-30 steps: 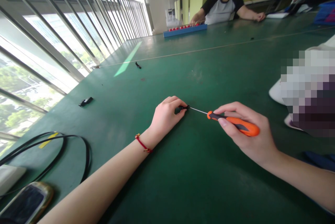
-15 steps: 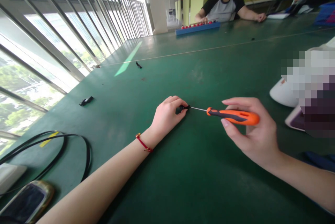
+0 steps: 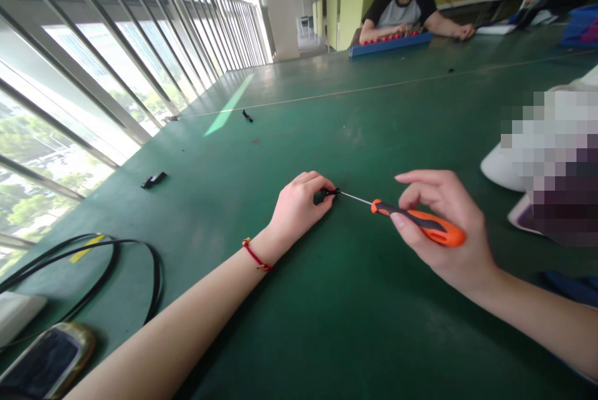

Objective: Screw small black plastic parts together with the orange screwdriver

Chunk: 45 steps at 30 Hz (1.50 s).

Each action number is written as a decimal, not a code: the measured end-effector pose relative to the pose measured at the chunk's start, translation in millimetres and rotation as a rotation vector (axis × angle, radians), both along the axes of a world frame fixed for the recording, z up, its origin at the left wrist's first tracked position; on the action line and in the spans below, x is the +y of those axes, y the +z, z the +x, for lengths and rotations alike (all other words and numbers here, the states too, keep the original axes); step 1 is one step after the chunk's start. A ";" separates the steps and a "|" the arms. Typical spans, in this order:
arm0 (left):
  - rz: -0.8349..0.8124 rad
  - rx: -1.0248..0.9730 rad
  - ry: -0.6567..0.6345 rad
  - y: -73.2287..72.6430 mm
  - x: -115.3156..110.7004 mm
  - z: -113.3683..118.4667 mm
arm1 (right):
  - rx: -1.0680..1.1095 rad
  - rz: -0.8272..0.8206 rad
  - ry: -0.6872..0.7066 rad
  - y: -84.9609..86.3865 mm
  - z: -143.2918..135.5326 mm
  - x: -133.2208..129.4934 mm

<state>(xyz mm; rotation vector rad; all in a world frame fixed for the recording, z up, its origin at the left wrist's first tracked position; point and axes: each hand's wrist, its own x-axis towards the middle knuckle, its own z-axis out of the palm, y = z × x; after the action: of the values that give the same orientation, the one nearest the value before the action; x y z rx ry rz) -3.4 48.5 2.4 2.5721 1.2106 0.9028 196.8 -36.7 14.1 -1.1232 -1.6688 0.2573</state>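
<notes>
I see a small black part (image 3: 328,192) lying on the green bench (image 3: 355,325), roughly mid-frame, pinched at the fingertips of the left hand (image 3: 299,204). Too small to identify further. The left hand lies knuckles-up on the bench, fingers curled in around the part, thumb tucked under toward it. Forearm stretched flat along the bench from lower left, a red string bracelet (image 3: 255,257) at the wrist.

The thin metal shaft of a screwdriver (image 3: 411,220) meets the part from the right; tip appears to touch it, though I cannot resolve the contact itself. Shaft runs slightly downward toward the orange-and-black handle. Right hand (image 3: 451,232) is closed on that handle: thumb pressed along the near side, handle end seated against the palm, index finger lifted and extended above the handle, not wrapped. Right forearm enters from lower right.

Further out: a small black piece (image 3: 153,180) on the bench to the left, another black piece (image 3: 246,116) farther back. Black cable (image 3: 140,257) looped at near left, a phone (image 3: 44,359) at the lower-left corner. At the far end, another person (image 3: 399,4) sits with hands at a blue rack (image 3: 390,43) carrying red-topped items.
</notes>
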 end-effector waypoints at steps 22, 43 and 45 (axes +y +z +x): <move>-0.006 0.004 -0.002 0.6 -0.4 0.4 | 0.017 -0.027 0.024 -1.4 0.2 0.7; 0.000 0.015 0.000 -0.4 0.1 0.7 | -0.007 0.004 0.054 -1.7 1.5 1.7; -0.001 0.016 0.002 -0.4 0.2 0.6 | -0.087 -0.030 0.035 -0.9 1.4 0.7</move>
<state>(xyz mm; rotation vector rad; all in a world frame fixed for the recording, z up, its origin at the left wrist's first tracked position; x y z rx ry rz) -2.9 48.7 2.0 2.5826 1.2179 0.8829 198.3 -36.0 13.2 -1.1423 -1.7674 0.2595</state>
